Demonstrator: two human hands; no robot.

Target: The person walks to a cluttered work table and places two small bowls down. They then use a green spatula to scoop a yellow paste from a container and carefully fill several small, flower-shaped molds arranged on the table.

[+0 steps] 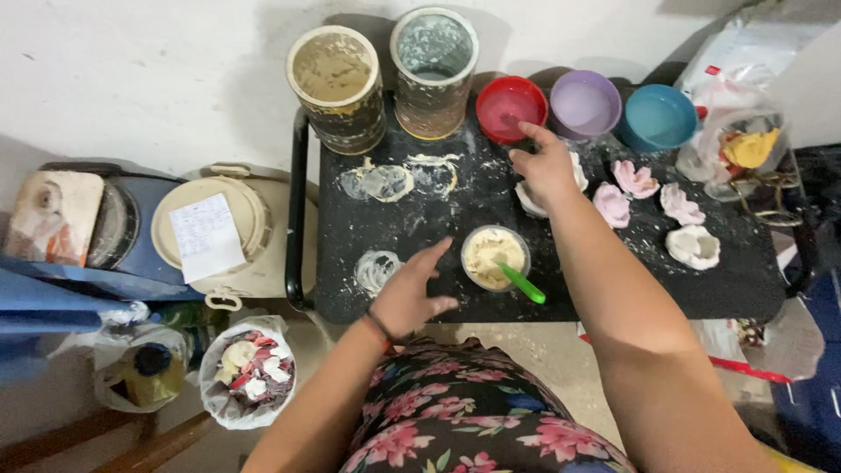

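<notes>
My left hand [410, 293] hovers open over the black table [420, 223], fingers spread, just left of a small clear cup [495, 257] of cream paste with a green spoon [524, 285] in it. My right hand [543, 164] reaches toward the table's back. Its fingers are loosely spread over a white flower-shaped mould [528, 198], just below a red bowl [511, 107]. Neither hand holds anything.
A purple bowl [585, 103] and a blue bowl [659, 116] stand beside the red one. Two tall dirty cans [337, 83] [434, 66] stand at the back. Pink and white flower pieces [632, 178] [694, 246] lie right. A lidded bucket [215, 229] and a bag of scraps [250, 368] sit left.
</notes>
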